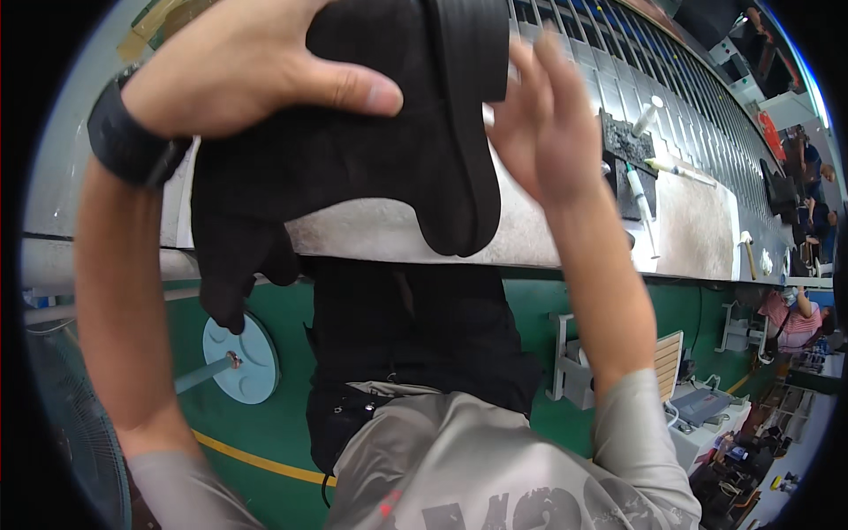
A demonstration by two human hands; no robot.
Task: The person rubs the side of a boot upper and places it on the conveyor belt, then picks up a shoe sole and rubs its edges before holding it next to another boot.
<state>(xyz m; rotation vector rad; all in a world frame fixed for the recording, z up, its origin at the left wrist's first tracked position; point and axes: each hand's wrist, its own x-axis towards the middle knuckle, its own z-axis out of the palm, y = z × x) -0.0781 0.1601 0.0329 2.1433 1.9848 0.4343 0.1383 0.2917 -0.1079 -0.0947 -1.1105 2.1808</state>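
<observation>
A black boot [353,159] with a matte, suede-like upper is held on its side above the bench, its shaft toward the left and its sole [477,177] facing right. Its block heel [473,44] is at the top and the toe points toward me. My left hand [256,75] grips the boot from the upper left, thumb pressed on the upper; its other fingers are hidden. Just right of the heel, my right hand [552,124] is raised with fingers stretched out and blurred by motion. Whether it touches the heel I cannot tell.
On the bench's pale sheet [698,230], right of my right hand, lie syringes [639,194], a dark block [625,141] and a small hammer [751,256]. Metal rollers [689,97] run behind. A round blue stand base [240,358] is on the green floor; other people [795,318] are far right.
</observation>
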